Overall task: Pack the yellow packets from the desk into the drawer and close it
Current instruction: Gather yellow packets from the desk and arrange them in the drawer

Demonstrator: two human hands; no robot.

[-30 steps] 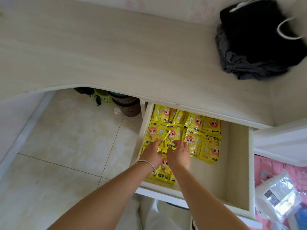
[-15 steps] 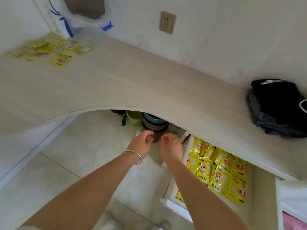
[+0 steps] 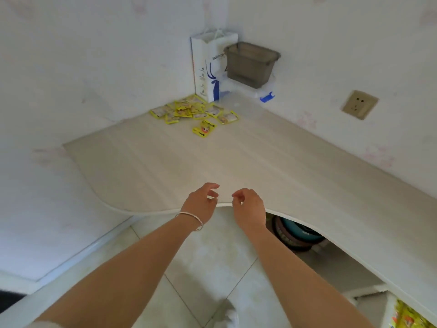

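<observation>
Several yellow packets (image 3: 194, 112) lie scattered in the far corner of the pale wooden desk (image 3: 165, 166). One more packet (image 3: 204, 128) lies apart, a little nearer to me. My left hand (image 3: 201, 204) and my right hand (image 3: 248, 205) hover side by side over the desk's curved front edge, fingers loosely curled, holding nothing. A silver bangle sits on my left wrist. At the bottom right corner a sliver of the open drawer (image 3: 390, 313) shows, with yellow packets (image 3: 409, 318) inside it.
A white paper bag (image 3: 208, 67) with blue print and a grey plastic bin (image 3: 250, 63) stand in the desk's far corner. A wall socket (image 3: 359, 104) is at the right. Stacked basins (image 3: 295, 235) sit under the desk on the tiled floor.
Both hands left the packets in the drawer and rose to the desk's front edge. The view swung left, from the drawer to the packets in the far corner.
</observation>
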